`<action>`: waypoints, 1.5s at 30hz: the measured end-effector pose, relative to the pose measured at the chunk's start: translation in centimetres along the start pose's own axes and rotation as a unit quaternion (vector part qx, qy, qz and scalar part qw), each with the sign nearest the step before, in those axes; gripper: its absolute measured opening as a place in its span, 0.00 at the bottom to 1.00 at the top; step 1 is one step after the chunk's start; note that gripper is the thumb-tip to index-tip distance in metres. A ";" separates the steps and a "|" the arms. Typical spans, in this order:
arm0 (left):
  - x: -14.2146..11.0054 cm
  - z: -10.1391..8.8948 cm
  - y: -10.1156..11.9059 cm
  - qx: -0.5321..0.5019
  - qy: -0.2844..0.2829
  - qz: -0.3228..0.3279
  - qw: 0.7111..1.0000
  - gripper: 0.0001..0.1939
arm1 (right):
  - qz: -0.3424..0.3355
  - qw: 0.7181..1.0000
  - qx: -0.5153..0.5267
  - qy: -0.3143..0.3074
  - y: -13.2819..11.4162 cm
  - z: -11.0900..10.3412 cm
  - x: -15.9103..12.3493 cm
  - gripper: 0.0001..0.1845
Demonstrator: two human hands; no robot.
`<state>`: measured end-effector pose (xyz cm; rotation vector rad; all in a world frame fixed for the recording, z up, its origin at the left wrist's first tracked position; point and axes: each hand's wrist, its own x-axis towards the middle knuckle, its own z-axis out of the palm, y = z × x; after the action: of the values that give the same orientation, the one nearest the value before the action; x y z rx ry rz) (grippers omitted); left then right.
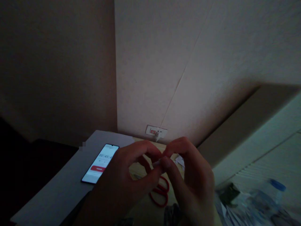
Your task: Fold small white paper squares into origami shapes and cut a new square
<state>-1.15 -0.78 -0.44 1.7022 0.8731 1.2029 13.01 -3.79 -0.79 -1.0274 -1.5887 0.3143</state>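
Observation:
The room is dim. My left hand and my right hand meet in front of me, fingertips pinched together on a small pale object that I cannot make out. Both hands have their fingers curled closed. Beneath them on the table lie red-handled scissors, partly hidden by my fingers.
A lit phone showing a timer lies on a grey sheet at the left. A wall socket with a plug sits behind the hands. A clear bottle with a blue cap and paper scraps lie at the right.

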 end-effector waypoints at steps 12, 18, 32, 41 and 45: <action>0.0 0.2 0.4 -0.053 0.071 -0.017 0.996 0.06 | 0.051 0.988 0.145 0.012 0.1 0.5 0.2 0.03; 0.1 -0.1 0.1 -0.091 0.088 0.004 0.992 0.06 | 0.062 0.993 0.097 0.040 0.5 0.4 0.0 0.05; -0.8 1.1 0.7 0.128 0.220 0.103 0.962 0.09 | 0.056 0.989 0.093 0.096 0.1 1.6 0.2 0.10; -1.0 0.2 0.7 0.117 0.124 0.152 0.974 0.09 | 0.015 0.989 0.075 0.125 0.0 1.0 0.1 0.10; -0.7 -0.4 0.6 0.024 0.105 0.119 0.987 0.11 | 0.018 0.989 0.086 0.117 -0.1 0.9 0.0 0.10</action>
<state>-1.69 -1.51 -0.07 1.7793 0.8455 1.5555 12.21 -3.57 -1.02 -0.9240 -1.3103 0.3369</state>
